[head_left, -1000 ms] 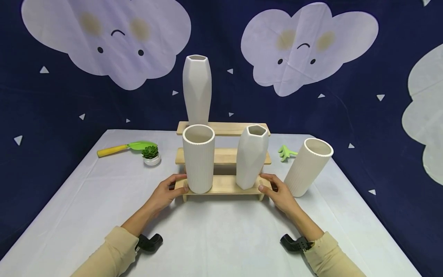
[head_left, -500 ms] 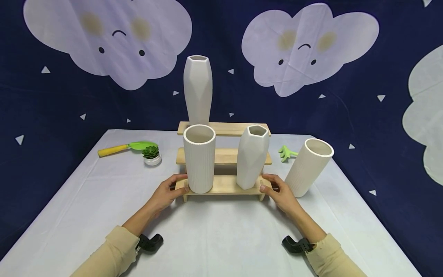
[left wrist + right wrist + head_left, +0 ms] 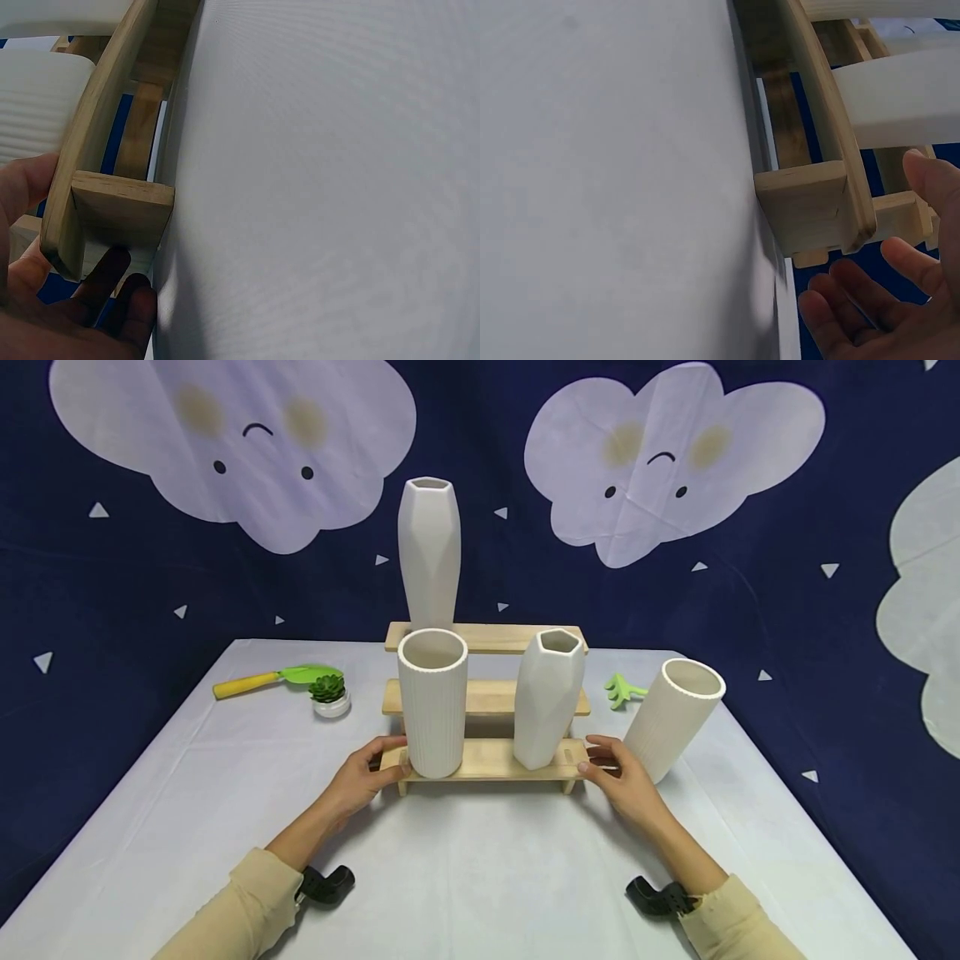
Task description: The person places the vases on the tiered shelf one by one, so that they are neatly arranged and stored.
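Note:
A three-tier wooden plant stand (image 3: pixel 487 760) stands on the table. My left hand (image 3: pixel 358 783) grips the left end of its lowest tier, thumb on top and fingers by the end support (image 3: pixel 124 202). At the right end my right hand (image 3: pixel 628 785) has its fingers loosely spread; in the right wrist view the thumb and fingers are apart from the board (image 3: pixel 859 217). A ribbed white cylinder vase (image 3: pixel 432 718) and a faceted white vase (image 3: pixel 547 706) stand on the lowest tier. On the top tier, at the left, is a taller faceted vase (image 3: pixel 429 552).
Another ribbed white vase (image 3: pixel 671 722) stands just right of my right hand. A green toy rake (image 3: pixel 619 691) lies behind it. To the left are a yellow-handled green trowel (image 3: pixel 251 684) and a small potted succulent (image 3: pixel 327 693). A dark cloud-print cloth hangs behind.
My right hand has let go of the stand's right end and moved slightly to the right. My left hand and the vases stay as they were.

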A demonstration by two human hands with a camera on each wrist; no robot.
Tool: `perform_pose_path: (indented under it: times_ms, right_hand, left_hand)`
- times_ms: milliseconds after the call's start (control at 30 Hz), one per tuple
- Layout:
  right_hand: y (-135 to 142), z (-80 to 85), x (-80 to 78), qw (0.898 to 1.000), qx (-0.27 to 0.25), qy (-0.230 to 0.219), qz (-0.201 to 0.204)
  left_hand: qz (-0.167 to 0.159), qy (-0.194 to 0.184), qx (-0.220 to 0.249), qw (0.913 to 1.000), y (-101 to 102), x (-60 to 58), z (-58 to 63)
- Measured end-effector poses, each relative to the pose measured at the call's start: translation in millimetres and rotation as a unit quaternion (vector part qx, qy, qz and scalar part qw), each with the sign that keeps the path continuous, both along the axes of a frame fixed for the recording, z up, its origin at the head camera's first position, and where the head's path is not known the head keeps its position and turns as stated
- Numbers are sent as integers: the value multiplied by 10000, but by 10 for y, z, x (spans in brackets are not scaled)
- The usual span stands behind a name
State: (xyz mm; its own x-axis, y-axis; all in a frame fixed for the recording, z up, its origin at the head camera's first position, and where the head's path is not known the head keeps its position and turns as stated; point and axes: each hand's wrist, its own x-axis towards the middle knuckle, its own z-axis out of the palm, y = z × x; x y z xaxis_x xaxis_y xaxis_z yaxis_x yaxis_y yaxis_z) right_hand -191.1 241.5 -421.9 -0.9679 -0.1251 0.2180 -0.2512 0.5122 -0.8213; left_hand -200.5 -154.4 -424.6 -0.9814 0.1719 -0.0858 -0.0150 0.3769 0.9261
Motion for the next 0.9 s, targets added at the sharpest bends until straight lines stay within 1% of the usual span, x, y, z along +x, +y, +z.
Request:
perform_pose_path:
  times_ms: [233, 400, 600, 900]
  right_hand:
    - [42, 13, 76, 9999, -3, 111, 2]
    - [75, 43, 169, 9999, 94, 106, -83]
    - [132, 98, 277, 9992, 241, 252, -192]
    - [305, 126, 374, 9974, 361, 449, -423]
  left_hand:
    - [18, -35, 43, 10000, -1, -7, -5]
    - [1, -15, 37, 10000, -8, -12, -19]
    - [3, -6, 75, 10000, -8, -13, -34]
    - [21, -18, 117, 9999, 4, -9, -16]
